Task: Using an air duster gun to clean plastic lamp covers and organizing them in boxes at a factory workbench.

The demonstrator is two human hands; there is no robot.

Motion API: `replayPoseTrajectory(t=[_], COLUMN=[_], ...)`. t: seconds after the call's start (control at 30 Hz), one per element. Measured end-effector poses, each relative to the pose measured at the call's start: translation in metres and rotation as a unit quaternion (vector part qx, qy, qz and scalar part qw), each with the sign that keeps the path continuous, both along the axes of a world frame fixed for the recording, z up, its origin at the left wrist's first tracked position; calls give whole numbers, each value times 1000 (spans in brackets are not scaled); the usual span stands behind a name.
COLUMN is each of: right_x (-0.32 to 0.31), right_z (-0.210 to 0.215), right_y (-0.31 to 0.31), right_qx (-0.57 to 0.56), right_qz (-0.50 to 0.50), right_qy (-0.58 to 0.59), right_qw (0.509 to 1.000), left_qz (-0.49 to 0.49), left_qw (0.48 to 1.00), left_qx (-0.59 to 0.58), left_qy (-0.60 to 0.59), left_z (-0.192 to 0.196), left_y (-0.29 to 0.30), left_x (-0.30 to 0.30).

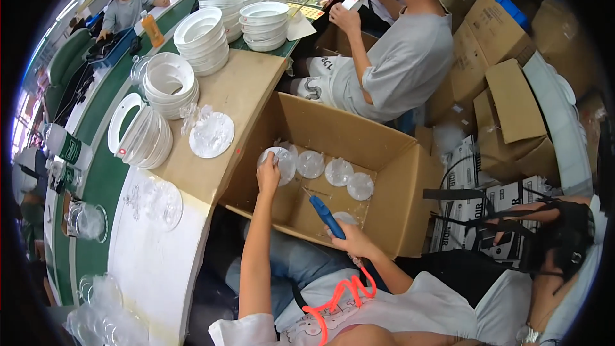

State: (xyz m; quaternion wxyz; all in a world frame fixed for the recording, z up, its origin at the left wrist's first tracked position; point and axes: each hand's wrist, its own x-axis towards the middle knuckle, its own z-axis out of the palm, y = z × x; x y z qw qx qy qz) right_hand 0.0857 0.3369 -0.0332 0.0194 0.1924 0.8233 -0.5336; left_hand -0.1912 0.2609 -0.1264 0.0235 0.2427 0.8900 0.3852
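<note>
My left hand [268,175] reaches into an open cardboard box [346,123] and pinches a round clear plastic piece [282,165] by its edge. Closed around a blue air blow gun [327,217] is my right hand [355,243], over the near side of the box. The gun's thin nozzle points toward the piece in my left hand. From its lower end runs an orange coiled hose [339,299], across my lap. Several more round clear pieces, one of them [339,172] near the middle, lie on the box floor.
Stacks of white plastic rings [200,38] line the table on the left. Loose clear plastic pieces [212,135] lie on the brown board and white board. A co-worker in grey [410,57] sits beyond the box. Cartons [512,109] and a black bag [570,237] stand right.
</note>
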Motion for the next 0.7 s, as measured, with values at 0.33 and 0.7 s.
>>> replayPoseTrajectory(t=[0.33, 0.7], right_x=[-8, -13], right_z=[16, 23], right_y=[3, 8], right_qx=[-26, -14], right_qz=[24, 31], right_qy=[-26, -9], right_qw=[999, 999], left_qz=[31, 73], left_qw=[998, 993], left_qx=[20, 76], left_qy=[60, 44], left_z=[13, 17], left_y=[-5, -6], left_x=[-4, -6])
